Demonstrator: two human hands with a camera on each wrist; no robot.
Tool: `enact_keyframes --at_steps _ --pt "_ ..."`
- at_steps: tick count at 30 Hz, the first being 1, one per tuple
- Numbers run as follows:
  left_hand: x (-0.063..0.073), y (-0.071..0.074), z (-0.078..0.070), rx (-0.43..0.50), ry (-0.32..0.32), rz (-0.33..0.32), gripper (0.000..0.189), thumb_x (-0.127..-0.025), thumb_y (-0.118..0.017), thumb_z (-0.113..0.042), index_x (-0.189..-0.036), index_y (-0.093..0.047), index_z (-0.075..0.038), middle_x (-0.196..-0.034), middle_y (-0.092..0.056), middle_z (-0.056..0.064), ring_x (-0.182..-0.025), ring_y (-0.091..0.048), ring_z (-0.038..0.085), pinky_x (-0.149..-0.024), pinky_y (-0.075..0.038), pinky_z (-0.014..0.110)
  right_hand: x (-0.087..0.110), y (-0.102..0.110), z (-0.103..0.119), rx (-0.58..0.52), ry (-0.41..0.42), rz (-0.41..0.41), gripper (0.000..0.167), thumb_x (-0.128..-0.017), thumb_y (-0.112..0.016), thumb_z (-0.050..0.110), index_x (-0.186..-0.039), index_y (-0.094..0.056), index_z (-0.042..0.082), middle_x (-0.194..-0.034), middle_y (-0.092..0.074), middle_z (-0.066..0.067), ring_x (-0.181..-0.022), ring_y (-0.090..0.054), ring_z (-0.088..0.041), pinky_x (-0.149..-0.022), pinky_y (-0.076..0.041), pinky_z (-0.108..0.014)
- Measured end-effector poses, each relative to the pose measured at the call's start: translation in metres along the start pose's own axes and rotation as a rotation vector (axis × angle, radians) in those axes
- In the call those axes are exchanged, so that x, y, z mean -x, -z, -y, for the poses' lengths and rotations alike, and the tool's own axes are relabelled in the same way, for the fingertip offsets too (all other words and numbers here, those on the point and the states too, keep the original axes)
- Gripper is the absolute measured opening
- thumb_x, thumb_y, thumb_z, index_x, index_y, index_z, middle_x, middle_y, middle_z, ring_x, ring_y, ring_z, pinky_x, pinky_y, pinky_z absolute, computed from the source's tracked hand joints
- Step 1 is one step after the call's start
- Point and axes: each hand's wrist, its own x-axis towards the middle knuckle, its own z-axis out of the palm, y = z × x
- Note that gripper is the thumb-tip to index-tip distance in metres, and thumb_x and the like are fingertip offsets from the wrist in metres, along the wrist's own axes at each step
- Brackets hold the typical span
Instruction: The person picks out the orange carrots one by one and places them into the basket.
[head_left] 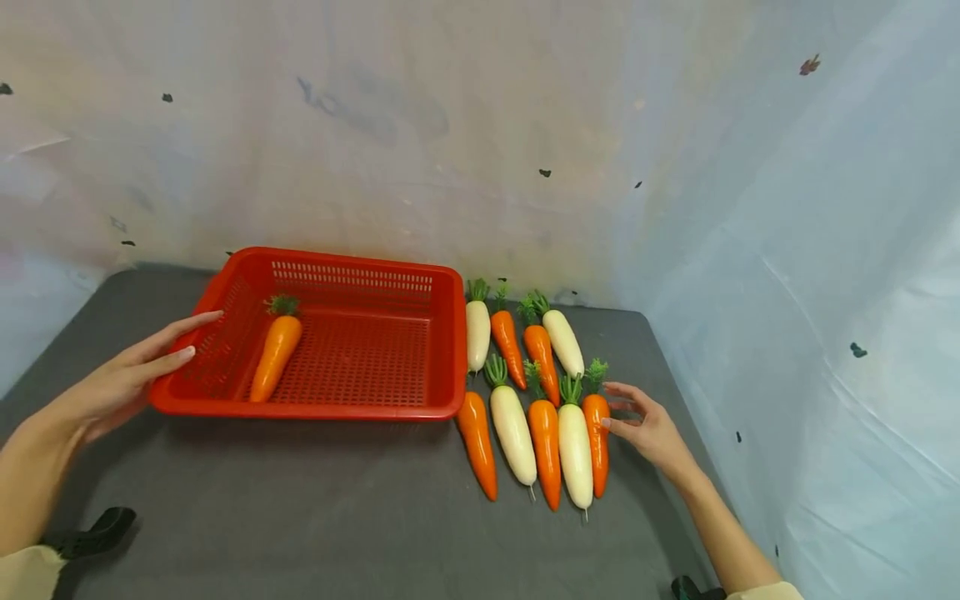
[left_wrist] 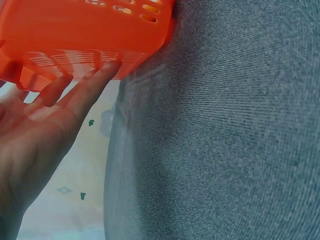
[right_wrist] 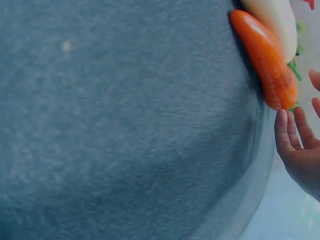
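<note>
The left hand (head_left: 138, 371) lies against the red basket (head_left: 307, 410) between 8 and 9 o'clock, its fingers extended and spread from the thumb. From above, thumb and index finger show over the rim; the left wrist view adds what the head view hides, fingers lying nearly straight along the slotted outer wall.

Inside the basket, a carrot (head_left: 276, 358) rests towards 9 o'clock, its leaves pointing between 12 and 1; only the head view shows it whole.

From the basket's 3 to 4 o'clock, four white radishes and five more carrots lie close together on the grey bench (head_left: 300, 517). The right hand (head_left: 648, 425) is at the 3 o'clock side of the rightmost carrot (head_left: 600, 450), fingers and thumb parted, the thumb tip at the carrot's side. The right wrist view shows fingertips at its leafy end, touching or just beside it, I cannot tell which. A white radish (head_left: 575, 450) lies along that carrot's 9 o'clock side.

A pale sheet (head_left: 480, 108) with dark spots rises behind the bench at 12 o'clock.
</note>
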Motion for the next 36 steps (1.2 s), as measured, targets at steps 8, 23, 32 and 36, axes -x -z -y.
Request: enact_keyframes --at_steps 8,23,32,36 --pt "-0.003 -0.002 -0.001 0.033 -0.011 0.026 0.057 -0.109 -0.038 -0.029 -0.159 -0.012 -0.039 -0.16 -0.003 0.003 -0.112 -0.051 0.001 -0.084 -0.055 0.037 0.007 -0.001 -0.007 0.057 -0.079 0.1 0.067 -0.09 -0.076 0.02 -0.148 -0.044 0.01 -0.144 -0.046 -0.02 -0.124 -0.05 -0.043 -0.081 -0.053 -0.032" --pt "0.0 0.004 0.005 -0.008 -0.019 0.007 0.055 -0.109 -0.037 -0.028 -0.159 -0.015 -0.034 -0.157 -0.007 0.002 -0.108 -0.053 0.0 -0.081 -0.056 0.037 -0.009 -0.014 0.015 0.003 -0.266 0.14 0.075 -0.088 -0.074 0.008 -0.151 -0.034 0.011 -0.131 -0.041 -0.027 -0.078 -0.064 -0.024 -0.067 -0.057 -0.041" --pt "0.003 0.0 0.008 0.004 -0.006 0.008 0.053 -0.109 -0.038 -0.031 -0.158 -0.017 -0.031 -0.154 -0.009 0.003 -0.108 -0.054 0.001 -0.082 -0.056 0.042 -0.008 -0.01 0.008 0.005 -0.291 0.091 0.075 -0.09 -0.071 0.009 -0.152 -0.03 0.016 -0.128 -0.043 -0.029 -0.08 -0.066 -0.026 -0.07 -0.057 -0.041" --pt "0.0 -0.002 0.002 0.02 0.008 0.001 0.055 -0.108 -0.039 -0.032 -0.158 -0.017 -0.033 -0.154 -0.01 0.004 -0.109 -0.056 0.004 -0.083 -0.056 0.043 -0.006 -0.003 0.001 -0.111 -0.279 0.099 0.076 -0.093 -0.069 0.009 -0.155 -0.026 0.018 -0.132 -0.042 -0.032 -0.086 -0.067 -0.029 -0.072 -0.058 -0.042"
